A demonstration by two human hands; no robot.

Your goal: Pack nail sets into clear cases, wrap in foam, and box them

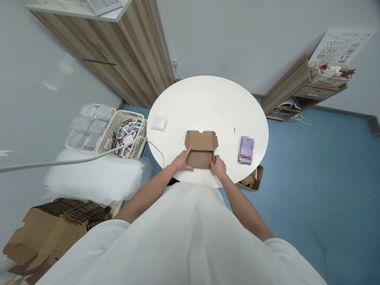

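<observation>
A small brown cardboard box [200,159] lies on the round white table near its front edge. Its lid [201,140] is folded up and back, with side flaps spread, and the tray part looks bare inside. My left hand [180,161] grips the box's left side, thumb and forefinger apart along the wall. At the right wall, my right hand [219,166] pinches the cardboard near the front corner. A white wrapped packet [159,123] rests on the table to the left, and a blurred purple item [246,150] to the right.
Left of the table [208,91] stand a basket of printed pieces [126,132], clear plastic cases [89,126], white foam sheets [92,174] and flat cardboard boxes [47,237]. A pale cable [118,148] reaches the table. Below right is a carton [252,180].
</observation>
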